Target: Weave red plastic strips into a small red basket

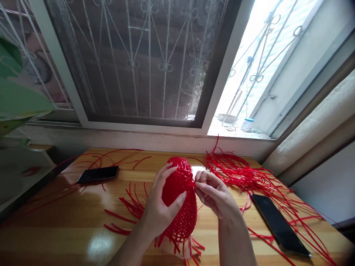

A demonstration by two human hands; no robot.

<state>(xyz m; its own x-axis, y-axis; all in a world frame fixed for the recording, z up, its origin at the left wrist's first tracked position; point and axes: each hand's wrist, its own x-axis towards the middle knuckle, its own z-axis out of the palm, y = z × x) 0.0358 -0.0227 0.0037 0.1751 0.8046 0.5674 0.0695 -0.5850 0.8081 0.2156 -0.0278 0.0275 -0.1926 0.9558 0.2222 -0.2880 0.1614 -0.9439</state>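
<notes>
A red woven piece [185, 216], rounded and openwork like a small basket, stands on the wooden table in front of me. Loose strand ends stick out along its left side and lower edge. Something clear shows under its bottom edge. My left hand [163, 203] wraps round it from the left, thumb on the near face and fingers over the upper part. At its right side, my right hand [212, 192] pinches a short red strand [192, 184] between thumb and fingertips, close to the weave.
A heap of loose red strands [235, 168] spreads over the table's right side. One black phone [280, 223] lies at the right, partly under strands; another phone [98, 173] lies at the left. Behind the table is a barred window [149, 123]. A blue-lidded jar [247, 124] stands on the sill.
</notes>
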